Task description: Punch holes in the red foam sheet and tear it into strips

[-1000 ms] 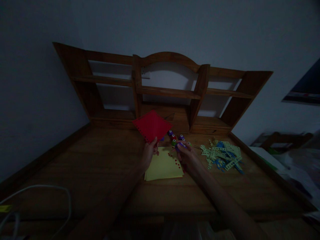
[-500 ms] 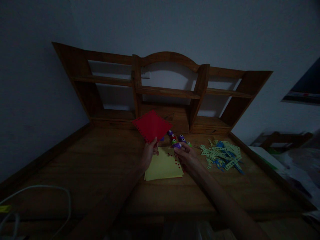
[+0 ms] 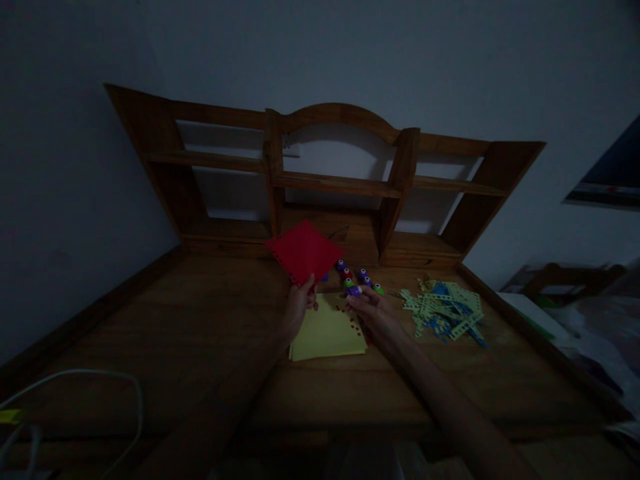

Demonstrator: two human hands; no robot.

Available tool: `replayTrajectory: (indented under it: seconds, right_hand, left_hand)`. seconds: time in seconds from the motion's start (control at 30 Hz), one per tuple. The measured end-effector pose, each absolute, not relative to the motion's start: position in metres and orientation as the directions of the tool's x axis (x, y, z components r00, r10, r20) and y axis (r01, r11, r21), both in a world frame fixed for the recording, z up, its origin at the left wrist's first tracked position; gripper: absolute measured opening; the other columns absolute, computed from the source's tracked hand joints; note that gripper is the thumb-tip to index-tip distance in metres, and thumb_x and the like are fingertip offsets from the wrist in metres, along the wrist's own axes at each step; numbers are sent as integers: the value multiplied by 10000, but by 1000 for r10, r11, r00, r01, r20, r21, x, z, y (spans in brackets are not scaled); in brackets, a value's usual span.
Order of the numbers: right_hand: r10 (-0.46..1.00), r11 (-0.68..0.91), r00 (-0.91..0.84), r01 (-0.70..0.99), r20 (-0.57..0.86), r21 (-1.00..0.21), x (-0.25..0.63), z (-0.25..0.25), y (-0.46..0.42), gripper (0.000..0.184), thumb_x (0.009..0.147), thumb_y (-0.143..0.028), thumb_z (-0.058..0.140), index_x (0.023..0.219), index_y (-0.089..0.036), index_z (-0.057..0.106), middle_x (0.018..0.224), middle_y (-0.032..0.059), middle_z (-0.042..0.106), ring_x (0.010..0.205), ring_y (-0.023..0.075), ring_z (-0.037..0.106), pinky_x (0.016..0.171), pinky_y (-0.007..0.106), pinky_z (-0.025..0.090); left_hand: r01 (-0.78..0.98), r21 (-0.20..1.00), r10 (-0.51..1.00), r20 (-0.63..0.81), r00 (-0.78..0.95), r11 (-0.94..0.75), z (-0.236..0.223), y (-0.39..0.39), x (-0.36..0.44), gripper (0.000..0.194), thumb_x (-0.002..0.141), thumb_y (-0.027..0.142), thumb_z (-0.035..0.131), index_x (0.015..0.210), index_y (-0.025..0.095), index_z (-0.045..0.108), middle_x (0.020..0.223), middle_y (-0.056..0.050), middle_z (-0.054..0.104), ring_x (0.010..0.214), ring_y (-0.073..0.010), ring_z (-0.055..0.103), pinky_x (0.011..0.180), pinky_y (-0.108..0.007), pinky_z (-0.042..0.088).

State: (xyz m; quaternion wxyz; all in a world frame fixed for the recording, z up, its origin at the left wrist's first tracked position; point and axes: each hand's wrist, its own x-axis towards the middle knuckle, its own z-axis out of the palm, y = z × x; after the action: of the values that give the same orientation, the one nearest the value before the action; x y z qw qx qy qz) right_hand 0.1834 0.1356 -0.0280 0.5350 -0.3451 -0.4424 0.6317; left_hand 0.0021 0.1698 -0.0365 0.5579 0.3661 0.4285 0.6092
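My left hand (image 3: 299, 303) pinches the lower corner of a red paper sheet (image 3: 306, 252), which is held up with small punched holes along its lower left edge. Between the fingers of my right hand (image 3: 373, 310) is a purple craft punch (image 3: 354, 291). Beneath both hands lies a stack of yellow paper (image 3: 325, 333), with small red paper cutouts (image 3: 355, 325) scattered on its right side. Just beyond my right hand stand several more punches in purple, red and green, among them a red punch (image 3: 347, 274) and a green punch (image 3: 379, 289).
To the right, a pile of yellow-green and blue punched paper strips (image 3: 445, 310) lies on the wooden desk (image 3: 200, 320). A wooden shelf unit (image 3: 340, 183) stands along the back. A white cable (image 3: 90, 372) curves over the left front edge.
Almost nothing differs. My right hand with the purple punch has shifted very slightly, and the red sheet stays nearly where it was.
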Motion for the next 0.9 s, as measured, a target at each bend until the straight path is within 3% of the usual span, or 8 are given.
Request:
replayTrajectory:
  seconds: [0.53,0.9]
  right_hand:
    - [980,-95,-201,-392,-16,-915,184,-26,138,197,700,-330,767,790,-178,679,704,-2,658,595,107,598,583,223,455]
    - [973,-31,-227,-342,51,-939,186,-29,139,175,764,-346,714,790,-185,652,671,-8,626,564,99,553,541,220,403]
  left_hand:
    - [-369,929,994,-29,-108,-13,-39,173,2,439,651,540,697,568,160,491,428,68,388,318,-48,299,354,-209,349]
    - [-362,932,997,-7,-72,-20,-40,173,1,445,680,557,668,573,168,481,416,75,359,320,-59,313,360,-216,354]
